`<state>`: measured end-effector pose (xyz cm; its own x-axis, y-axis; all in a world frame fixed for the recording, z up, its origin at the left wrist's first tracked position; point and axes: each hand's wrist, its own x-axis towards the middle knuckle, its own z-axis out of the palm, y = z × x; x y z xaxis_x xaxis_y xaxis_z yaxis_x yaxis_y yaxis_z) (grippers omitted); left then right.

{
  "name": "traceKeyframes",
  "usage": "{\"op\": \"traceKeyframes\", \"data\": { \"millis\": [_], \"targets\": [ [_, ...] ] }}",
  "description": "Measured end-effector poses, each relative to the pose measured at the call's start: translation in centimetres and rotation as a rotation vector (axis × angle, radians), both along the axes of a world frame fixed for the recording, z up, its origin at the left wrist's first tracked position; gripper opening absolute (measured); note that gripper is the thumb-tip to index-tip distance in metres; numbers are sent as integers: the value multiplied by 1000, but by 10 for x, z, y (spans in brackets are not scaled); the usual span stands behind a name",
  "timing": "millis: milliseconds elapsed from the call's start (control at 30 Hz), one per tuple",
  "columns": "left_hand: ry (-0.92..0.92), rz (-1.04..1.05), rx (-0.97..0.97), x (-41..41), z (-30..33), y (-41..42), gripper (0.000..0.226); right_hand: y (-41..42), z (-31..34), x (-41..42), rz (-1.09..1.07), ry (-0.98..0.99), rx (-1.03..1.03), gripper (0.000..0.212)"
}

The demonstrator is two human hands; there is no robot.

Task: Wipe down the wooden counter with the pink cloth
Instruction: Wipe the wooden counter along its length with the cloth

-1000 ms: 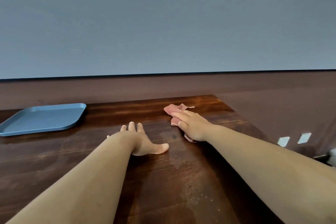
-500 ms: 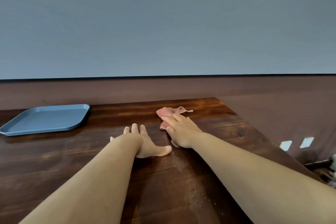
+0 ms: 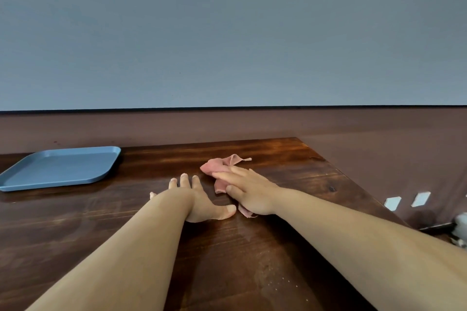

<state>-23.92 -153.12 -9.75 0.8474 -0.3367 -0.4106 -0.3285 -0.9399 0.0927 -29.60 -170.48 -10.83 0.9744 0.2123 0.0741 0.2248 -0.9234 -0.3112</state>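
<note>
right hand [image 3: 249,190] flat on cloth [image 3: 219,168], fingers straight, pressing it to wipe | cloth right of the tray [image 3: 58,169], on counter [image 3: 290,159] | left hand [image 3: 199,201] splayed flat beside it, grasping nothing (likely bracing)

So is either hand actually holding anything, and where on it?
Right hand presses flat fingers on the pink cloth's middle; no grip. Left hand holds nothing.
</note>
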Motion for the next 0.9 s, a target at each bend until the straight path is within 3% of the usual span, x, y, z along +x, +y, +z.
{"op": "traceKeyframes", "data": {
  "millis": [167,267,400,533,733,900],
  "targets": [
    [-3,17,4,-1,0,-1,147,8,8,14,-235,5,-19,70],
    [-3,-11,8,-1,1,0,154,15,-1,2,-99,-19,-78,59],
    [-21,-11,11,0,1,1,152,4,1,-9,36,-31,4,52],
    [-19,10,22,-4,1,0,150,4,7,8,-144,-38,-37,61],
    [-19,3,31,-3,1,-2,153,-7,-5,-22,2,-38,37,55],
    [-7,19,42,-4,3,-1,145,-4,5,-8,-182,-37,-24,59]
  ]
}}
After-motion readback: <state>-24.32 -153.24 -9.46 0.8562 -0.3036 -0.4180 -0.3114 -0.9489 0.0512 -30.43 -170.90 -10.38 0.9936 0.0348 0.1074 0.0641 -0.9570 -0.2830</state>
